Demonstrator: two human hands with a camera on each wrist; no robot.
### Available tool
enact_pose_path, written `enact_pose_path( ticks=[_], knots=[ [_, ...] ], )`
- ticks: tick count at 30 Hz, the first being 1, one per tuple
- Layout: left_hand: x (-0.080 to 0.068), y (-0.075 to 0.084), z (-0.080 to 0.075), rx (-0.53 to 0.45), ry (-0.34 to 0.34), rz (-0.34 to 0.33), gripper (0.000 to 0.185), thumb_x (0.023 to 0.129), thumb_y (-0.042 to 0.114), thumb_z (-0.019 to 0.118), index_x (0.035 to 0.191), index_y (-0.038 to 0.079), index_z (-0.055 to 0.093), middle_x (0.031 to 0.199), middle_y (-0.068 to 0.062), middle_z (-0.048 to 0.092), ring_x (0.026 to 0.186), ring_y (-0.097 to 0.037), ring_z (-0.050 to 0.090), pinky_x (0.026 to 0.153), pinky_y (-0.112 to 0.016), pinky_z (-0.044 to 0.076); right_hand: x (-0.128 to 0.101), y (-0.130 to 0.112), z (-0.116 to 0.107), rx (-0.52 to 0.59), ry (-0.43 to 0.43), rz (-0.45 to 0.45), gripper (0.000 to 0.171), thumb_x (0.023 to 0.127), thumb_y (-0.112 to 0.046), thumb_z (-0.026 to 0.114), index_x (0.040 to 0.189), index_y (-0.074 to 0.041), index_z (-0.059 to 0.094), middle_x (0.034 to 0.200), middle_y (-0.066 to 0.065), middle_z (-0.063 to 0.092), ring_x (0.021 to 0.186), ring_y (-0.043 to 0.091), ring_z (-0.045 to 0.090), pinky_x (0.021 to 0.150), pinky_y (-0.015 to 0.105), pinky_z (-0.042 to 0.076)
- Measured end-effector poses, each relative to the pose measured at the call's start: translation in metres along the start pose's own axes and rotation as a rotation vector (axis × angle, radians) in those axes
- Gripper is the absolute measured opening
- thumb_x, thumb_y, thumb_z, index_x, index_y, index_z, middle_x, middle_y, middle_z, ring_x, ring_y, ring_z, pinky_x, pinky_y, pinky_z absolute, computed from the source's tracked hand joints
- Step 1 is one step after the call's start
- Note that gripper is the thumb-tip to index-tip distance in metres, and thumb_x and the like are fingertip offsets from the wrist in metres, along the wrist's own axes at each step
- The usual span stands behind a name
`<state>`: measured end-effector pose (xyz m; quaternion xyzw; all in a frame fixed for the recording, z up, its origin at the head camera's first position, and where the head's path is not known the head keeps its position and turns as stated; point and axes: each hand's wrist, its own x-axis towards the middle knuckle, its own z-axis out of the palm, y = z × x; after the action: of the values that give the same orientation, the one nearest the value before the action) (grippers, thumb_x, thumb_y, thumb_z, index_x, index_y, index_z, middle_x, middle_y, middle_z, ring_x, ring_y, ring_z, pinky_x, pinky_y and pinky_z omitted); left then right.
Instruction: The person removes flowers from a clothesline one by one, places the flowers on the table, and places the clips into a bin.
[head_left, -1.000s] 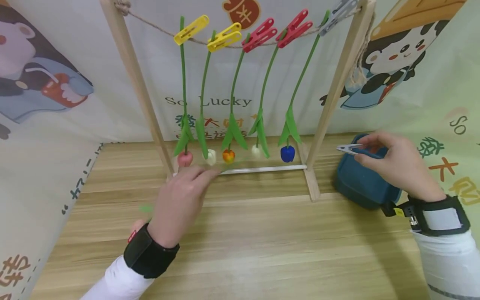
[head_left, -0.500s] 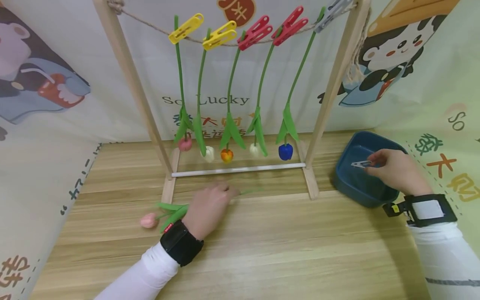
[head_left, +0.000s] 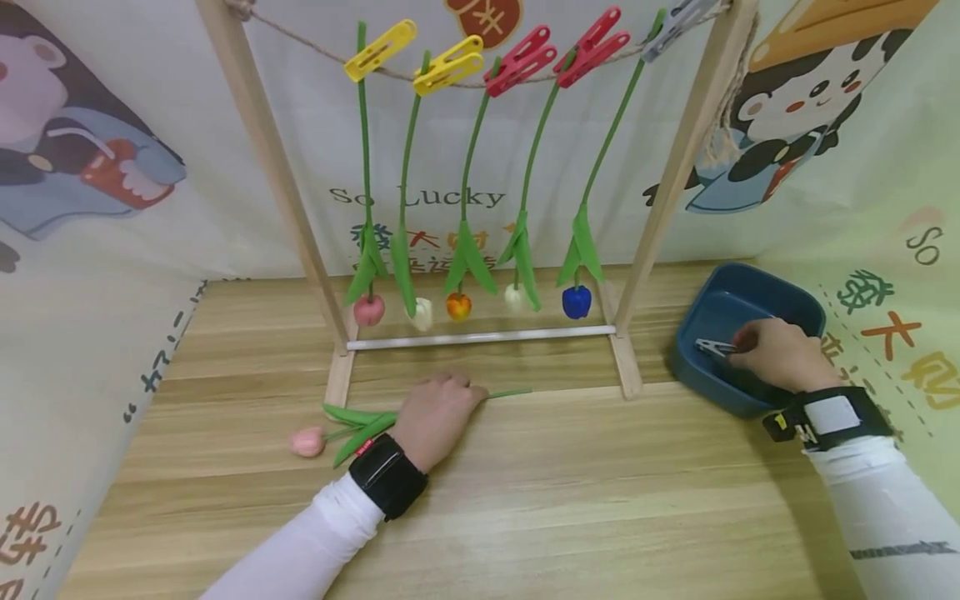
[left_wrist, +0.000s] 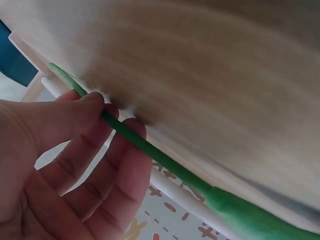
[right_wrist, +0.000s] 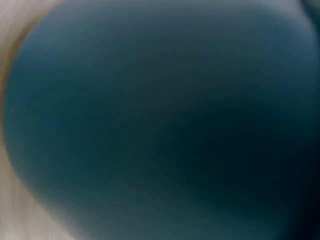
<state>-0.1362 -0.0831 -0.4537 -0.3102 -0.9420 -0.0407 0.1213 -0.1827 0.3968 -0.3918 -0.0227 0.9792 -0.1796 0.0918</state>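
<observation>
One lying tulip (head_left: 372, 430) part-hidden, held clip (head_left: 716, 347) part-covered

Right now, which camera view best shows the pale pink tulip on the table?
The head view: the pale pink tulip shows blossom, leaves and stem end, though the left grip hides part of it. The left wrist view shows only stem and leaf base; the right wrist view, none of it.

The lying tulip (head_left: 367, 437) is coloured pale pink at the flower (head_left: 307, 442) and green elsewhere. Grey is shown by the held clothespin (head_left: 714, 347), dark blue by the box (head_left: 697, 383). The right sleeve (head_left: 881, 500) is coloured white and is crossed by one dark stripe (head_left: 900, 550).
</observation>
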Motion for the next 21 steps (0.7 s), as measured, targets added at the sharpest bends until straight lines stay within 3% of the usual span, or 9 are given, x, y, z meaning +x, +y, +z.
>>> enact_pose_path(
  ticks=[4, 12, 17, 21],
  knots=[
    [0.002, 0.000, 0.001, -0.001, 0.009, 0.000, 0.019, 0.095, 0.000, 0.073, 0.104, 0.015, 0.081, 0.096, -0.009, 0.070, 0.091, -0.028, 0.070, 0.067, -0.047, 0.063, 0.002, 0.001, 0.005, -0.029, -0.012, 0.003, 0.036, 0.096, -0.024, 0.073, 0.115, 0.006, 0.072, 0.111, 0.026, 0.073, 0.107, 0.048, 0.064, 0.085, 0.068, 0.033],
    [0.001, -0.003, -0.003, -0.014, 0.025, 0.008, 0.019, 0.093, -0.004, 0.073, 0.105, 0.011, 0.079, 0.100, -0.011, 0.071, 0.091, -0.031, 0.071, 0.072, -0.048, 0.063, 0.000, -0.007, 0.006, -0.077, -0.006, -0.006, 0.040, 0.094, -0.024, 0.076, 0.118, 0.008, 0.072, 0.113, 0.028, 0.073, 0.107, 0.051, 0.064, 0.080, 0.066, 0.033],
    [-0.003, -0.007, -0.025, -0.068, 0.023, -0.002, 0.022, 0.092, -0.008, 0.073, 0.106, 0.008, 0.078, 0.101, -0.011, 0.071, 0.093, -0.031, 0.071, 0.079, -0.046, 0.062, -0.010, -0.022, -0.021, -0.103, 0.048, -0.043, 0.046, 0.095, -0.025, 0.077, 0.123, 0.011, 0.068, 0.110, 0.029, 0.073, 0.103, 0.050, 0.066, 0.086, 0.073, 0.035],
    [-0.007, -0.013, -0.054, -0.120, 0.075, -0.041, 0.020, 0.091, -0.003, 0.079, 0.107, 0.008, 0.077, 0.099, -0.010, 0.069, 0.093, -0.031, 0.069, 0.076, -0.044, 0.061, -0.025, -0.056, -0.057, -0.148, 0.091, -0.078, 0.051, 0.099, -0.030, 0.075, 0.127, 0.012, 0.065, 0.112, 0.030, 0.072, 0.102, 0.051, 0.065, 0.087, 0.072, 0.036]
  ],
)
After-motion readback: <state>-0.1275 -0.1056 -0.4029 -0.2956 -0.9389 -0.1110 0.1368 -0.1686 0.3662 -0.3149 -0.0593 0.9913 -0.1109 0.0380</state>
